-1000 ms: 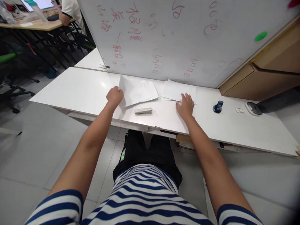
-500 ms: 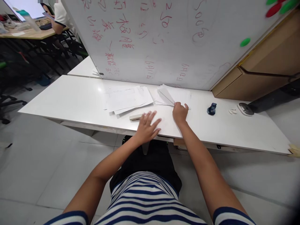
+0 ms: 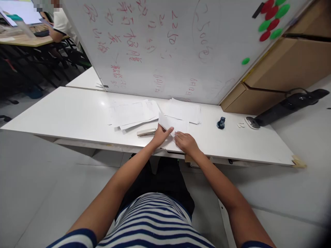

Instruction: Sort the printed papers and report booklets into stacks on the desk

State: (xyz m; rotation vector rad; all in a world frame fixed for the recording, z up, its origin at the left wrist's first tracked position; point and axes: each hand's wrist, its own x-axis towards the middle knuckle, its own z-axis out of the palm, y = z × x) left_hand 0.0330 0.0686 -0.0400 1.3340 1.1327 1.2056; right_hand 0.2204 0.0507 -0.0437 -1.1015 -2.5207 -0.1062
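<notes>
Near the front edge of the white table (image 3: 77, 113), a sheet of paper (image 3: 178, 123) lies between my hands, its left side raised. My left hand (image 3: 162, 135) grips that raised side, thumb on top. On the sheet's near edge rests my right hand (image 3: 186, 142), its fingers together and pressed on the paper. Just left of my left hand is a light-coloured stapler (image 3: 146, 132). A pile of papers (image 3: 131, 113) spreads out to the left, and another stack of papers (image 3: 182, 108) sits behind the sheet.
A whiteboard (image 3: 165, 51) with red writing stands along the table's back. To the right are a small dark blue object (image 3: 221, 123), a white-and-dark device (image 3: 252, 123), a black bottle-like object (image 3: 284, 108) and cardboard boxes (image 3: 289, 65). A person (image 3: 63, 26) sits at another table, far left.
My right hand has brought a sheet from the right stack to the front middle. My left hand, spread by the stapler before, now grips the sheet's left side. The view has shifted right.
</notes>
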